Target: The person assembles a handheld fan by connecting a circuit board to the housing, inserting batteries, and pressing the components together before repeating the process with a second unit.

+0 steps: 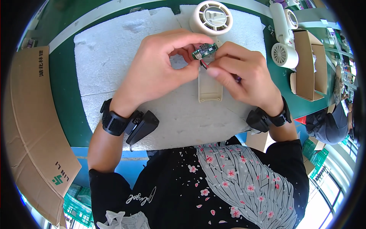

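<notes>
Between the thumb and fingers of my left hand [164, 63] a small green circuit board [204, 51] is pinched by its edge. Red and black wires [204, 65] run from a white connector on the board's near side. My right hand [244, 72] is closed on these wires close to the connector; a bit of purple shows under its fingers. Beneath both hands lies a cream fan housing [210, 89], its open handle shell toward me. The round fan head [212, 18] is at the far end, and my hands cover part of the handle.
A white foam sheet [110, 49] covers the green table [63, 91]. Large cardboard [30, 126] stands at the left. At the right are assembled cream fans [284, 38] and an open cardboard box [310, 68]. Another person [328, 124] sits at the far right.
</notes>
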{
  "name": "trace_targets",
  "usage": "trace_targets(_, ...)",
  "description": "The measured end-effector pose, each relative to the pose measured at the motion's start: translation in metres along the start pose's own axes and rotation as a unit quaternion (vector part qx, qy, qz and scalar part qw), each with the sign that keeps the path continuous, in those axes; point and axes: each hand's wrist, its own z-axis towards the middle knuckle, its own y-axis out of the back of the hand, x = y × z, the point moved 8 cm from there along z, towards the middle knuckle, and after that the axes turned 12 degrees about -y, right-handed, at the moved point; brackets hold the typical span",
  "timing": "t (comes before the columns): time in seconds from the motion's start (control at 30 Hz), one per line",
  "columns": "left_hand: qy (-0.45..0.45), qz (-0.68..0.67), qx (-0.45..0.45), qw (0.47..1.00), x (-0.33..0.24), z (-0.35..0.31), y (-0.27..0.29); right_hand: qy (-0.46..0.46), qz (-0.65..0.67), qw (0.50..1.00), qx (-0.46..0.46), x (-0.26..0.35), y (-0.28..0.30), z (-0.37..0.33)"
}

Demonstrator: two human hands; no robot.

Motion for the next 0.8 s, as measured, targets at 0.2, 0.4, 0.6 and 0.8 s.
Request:
trace_targets(0.2,-0.033,0.058,0.001,0.998,-0.004,0.0,0.0,-0.147,0.057,0.983,-0.089,-0.011,0.005,-0.001)
trace_targets(0.4,-0.021,0.046,-0.026,0.998,-0.003,-0.002,-0.001,-0.079,0.02,0.99,-0.112,0.001,0.006,0.002)
trace_targets(0.6,-0.014,0.013,0.008,1.0,-0.001,-0.003,-0.001,-0.081,-0.007,0.989,-0.123,-0.002,0.008,0.0)
trace_targets(0.8,0.016,0.006,0.009,1.0,0.002,-0.005,0.001,-0.086,-0.01,0.986,-0.14,-0.004,0.01,0.002)
